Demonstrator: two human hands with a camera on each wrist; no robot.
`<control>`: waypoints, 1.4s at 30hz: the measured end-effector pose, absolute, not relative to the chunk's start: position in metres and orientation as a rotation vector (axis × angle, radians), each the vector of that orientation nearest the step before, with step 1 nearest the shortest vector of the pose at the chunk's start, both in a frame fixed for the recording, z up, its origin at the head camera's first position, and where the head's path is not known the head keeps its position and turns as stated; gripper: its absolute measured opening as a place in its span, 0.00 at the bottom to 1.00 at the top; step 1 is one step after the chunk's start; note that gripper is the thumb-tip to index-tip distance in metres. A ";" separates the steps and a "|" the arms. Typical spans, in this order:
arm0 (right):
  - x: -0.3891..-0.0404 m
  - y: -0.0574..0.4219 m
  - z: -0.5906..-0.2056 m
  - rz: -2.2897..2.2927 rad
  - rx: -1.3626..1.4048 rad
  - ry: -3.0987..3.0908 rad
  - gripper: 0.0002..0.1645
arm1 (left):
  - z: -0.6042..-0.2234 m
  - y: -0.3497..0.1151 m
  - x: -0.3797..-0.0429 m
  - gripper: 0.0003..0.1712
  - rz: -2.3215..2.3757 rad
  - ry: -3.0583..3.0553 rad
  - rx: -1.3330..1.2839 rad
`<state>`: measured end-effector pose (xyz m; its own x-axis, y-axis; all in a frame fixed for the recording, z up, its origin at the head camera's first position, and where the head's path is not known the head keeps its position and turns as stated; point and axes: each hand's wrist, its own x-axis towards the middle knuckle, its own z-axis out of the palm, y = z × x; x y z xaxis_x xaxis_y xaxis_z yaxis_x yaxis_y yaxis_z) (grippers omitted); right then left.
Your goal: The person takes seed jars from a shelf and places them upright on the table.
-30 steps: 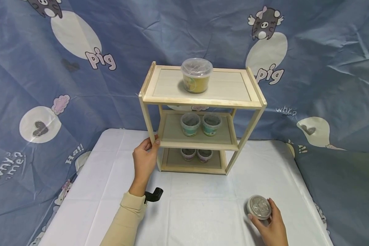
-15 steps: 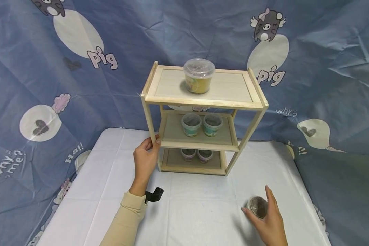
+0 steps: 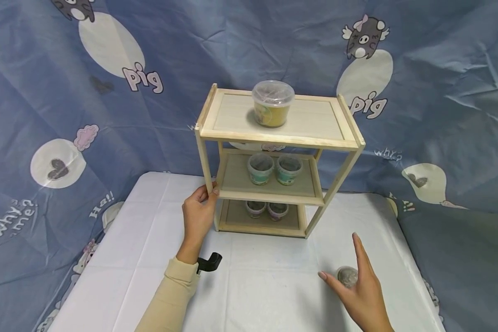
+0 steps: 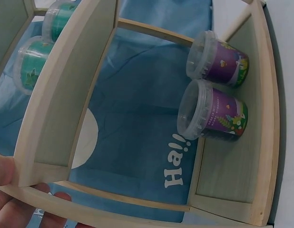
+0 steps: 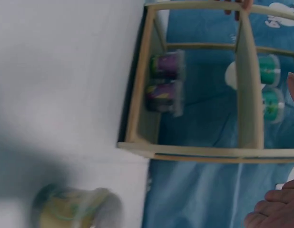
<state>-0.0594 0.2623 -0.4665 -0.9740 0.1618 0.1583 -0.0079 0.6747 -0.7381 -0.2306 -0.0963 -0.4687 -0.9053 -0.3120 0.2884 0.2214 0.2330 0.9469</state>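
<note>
My left hand [image 3: 198,216] holds the left front post of a three-tier wooden rack [image 3: 265,138], at the height of its middle shelf. In the left wrist view its thumb and fingers wrap the wood. My right hand [image 3: 364,295] is spread wide, thumb and fingers apart, over a round lidded tub [image 3: 347,276] on the table. That tub shows a yellow label in the right wrist view, blurred, and the hand does not touch it. A larger yellow tub [image 3: 272,110] with a clear lid stands on the top shelf.
Two teal-labelled tubs [image 3: 260,171] sit side by side on the middle shelf. Two purple-labelled tubs [image 4: 228,111] stand on the bottom shelf. A white cloth [image 3: 265,286] covers the table, and a blue printed curtain [image 3: 440,115] hangs behind and at the sides.
My right hand has let go of the tub, spread its fingers and lifted off it. The tub stays on the table. My left hand keeps its hold on the post.
</note>
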 end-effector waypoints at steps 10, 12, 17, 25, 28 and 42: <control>-0.071 0.251 -0.444 1.406 0.176 -2.479 0.67 | -0.469 -0.096 -0.230 0.13 -1.703 -2.101 0.083; -0.077 0.249 -0.436 1.522 0.291 -2.372 0.66 | -0.468 -0.096 -0.230 0.13 -1.699 -2.097 0.084; -0.091 0.244 -0.410 1.774 0.524 -2.128 0.60 | -0.469 -0.098 -0.231 0.13 -1.689 -2.101 0.087; -0.110 0.237 -0.371 1.913 0.658 -1.963 0.53 | -0.470 -0.099 -0.231 0.14 -1.701 -2.110 0.081; -0.114 0.233 -0.359 1.909 0.704 -1.923 0.52 | -0.471 -0.099 -0.232 0.13 -1.716 -2.106 0.082; -0.139 0.219 -0.303 1.938 0.803 -1.830 0.45 | -0.470 -0.100 -0.231 0.13 -1.710 -2.089 0.077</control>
